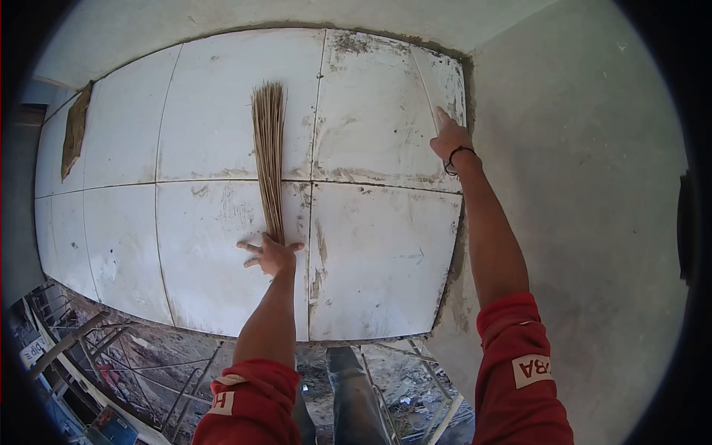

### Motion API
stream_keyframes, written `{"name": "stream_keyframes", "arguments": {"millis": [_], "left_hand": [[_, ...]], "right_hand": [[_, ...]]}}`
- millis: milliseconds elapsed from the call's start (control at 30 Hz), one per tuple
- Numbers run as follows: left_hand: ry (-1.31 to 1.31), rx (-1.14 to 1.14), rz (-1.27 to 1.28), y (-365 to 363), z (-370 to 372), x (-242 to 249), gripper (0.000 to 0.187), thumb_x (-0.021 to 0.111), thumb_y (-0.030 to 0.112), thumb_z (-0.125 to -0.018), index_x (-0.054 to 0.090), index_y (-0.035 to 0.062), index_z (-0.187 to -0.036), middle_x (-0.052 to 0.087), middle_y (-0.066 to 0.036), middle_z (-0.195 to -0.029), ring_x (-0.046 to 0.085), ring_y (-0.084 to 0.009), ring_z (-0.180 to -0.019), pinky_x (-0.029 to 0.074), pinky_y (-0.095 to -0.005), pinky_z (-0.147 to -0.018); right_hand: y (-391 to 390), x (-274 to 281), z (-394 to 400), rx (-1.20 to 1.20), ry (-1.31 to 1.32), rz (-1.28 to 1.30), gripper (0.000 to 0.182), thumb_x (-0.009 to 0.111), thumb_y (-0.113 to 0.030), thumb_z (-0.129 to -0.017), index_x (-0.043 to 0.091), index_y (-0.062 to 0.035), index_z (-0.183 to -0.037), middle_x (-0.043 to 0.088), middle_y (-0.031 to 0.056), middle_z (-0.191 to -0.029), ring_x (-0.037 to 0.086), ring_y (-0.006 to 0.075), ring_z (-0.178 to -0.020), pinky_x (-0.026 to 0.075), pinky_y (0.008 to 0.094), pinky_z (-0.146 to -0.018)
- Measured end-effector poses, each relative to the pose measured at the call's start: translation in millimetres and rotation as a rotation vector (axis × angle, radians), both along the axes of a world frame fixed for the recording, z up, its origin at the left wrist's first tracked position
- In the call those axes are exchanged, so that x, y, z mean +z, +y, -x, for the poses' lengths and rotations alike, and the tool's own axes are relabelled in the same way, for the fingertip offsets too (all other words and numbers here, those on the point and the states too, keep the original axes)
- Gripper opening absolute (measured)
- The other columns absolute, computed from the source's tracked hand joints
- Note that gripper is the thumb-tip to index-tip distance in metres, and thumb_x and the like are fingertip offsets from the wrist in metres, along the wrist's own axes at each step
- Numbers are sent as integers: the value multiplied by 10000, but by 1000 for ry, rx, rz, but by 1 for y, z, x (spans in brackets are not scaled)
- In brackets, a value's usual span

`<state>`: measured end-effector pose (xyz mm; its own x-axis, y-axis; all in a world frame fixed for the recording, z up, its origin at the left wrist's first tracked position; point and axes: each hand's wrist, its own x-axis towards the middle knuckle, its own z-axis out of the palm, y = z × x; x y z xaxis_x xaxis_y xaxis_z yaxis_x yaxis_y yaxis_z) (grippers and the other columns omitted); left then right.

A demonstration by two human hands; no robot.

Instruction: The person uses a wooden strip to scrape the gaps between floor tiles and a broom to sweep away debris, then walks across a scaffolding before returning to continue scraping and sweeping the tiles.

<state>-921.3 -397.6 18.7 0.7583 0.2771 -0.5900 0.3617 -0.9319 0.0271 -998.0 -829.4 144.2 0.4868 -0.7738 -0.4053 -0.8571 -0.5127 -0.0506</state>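
Observation:
A bundle of thin brown sticks (268, 141) lies lengthwise on white tiles with dark joints (230, 96). My left hand (273, 254) is over its narrow lower end, fingers spread and thumb out to the right; the end itself is hidden under the palm. Near the right edge of the tiles, my right hand (451, 139) touches the surface with its index finger stretched out, beside a thin slanting line. Nothing shows in it. A dark band is round that wrist.
Grey plastered walls (578, 193) border the tiles at the top and right. A brown torn piece (76, 130) lies at the far left. Below the tile edge are metal scaffold bars (445, 419), rubble and my legs (352, 400).

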Motion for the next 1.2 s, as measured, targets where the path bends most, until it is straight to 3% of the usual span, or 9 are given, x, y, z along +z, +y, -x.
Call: {"name": "stream_keyframes", "arguments": {"millis": [200,400,600,800,1000,1200], "left_hand": [[-3,3,25,2,-2,-4,961,1097,363,-534,650,232,-1374,-33,-192,-1827,140,-717,-1547,662,-642,-993],[-13,-23,-6,3,0,-5,1002,1096,395,-528,639,231,-1404,-36,-201,-1825,138,-717,-1548,665,-627,-994],[14,-13,9,1,-1,0,947,1094,403,-535,648,222,-1351,-31,-213,-1821,149,-724,-1540,680,-612,-984],[4,-41,1,3,-1,-4,941,1093,408,-536,646,217,-1342,-41,-232,-1816,156,-722,-1539,688,-620,-956],[-20,-10,7,4,-1,-10,926,1094,394,-533,653,214,-1328,-56,-216,-1822,144,-713,-1551,665,-640,-977],[-8,-26,21,7,-2,-16,957,1090,405,-531,640,230,-1356,-68,-225,-1820,141,-718,-1550,664,-646,-965]], "right_hand": [[66,-6,34,21,16,19,973,780,-214,-882,305,-267,-1730,721,300,-1302,722,455,-1207,602,522,-1064],[19,-18,-17,-46,-53,-35,983,785,-238,-885,291,-281,-1734,713,289,-1319,715,477,-1209,601,524,-1063],[89,18,7,34,38,-27,954,772,-236,-886,321,-255,-1727,706,265,-1371,706,455,-1236,596,521,-1066],[19,8,-42,31,2,-41,979,764,-228,-874,302,-245,-1737,709,256,-1378,716,432,-1228,598,515,-1065],[103,21,-10,76,95,-36,1011,766,-205,-862,274,-234,-1745,719,286,-1286,720,460,-1194,599,518,-1062],[73,7,-53,87,-39,-34,981,761,-209,-879,289,-226,-1739,712,305,-1282,713,465,-1198,606,512,-1041]]}}
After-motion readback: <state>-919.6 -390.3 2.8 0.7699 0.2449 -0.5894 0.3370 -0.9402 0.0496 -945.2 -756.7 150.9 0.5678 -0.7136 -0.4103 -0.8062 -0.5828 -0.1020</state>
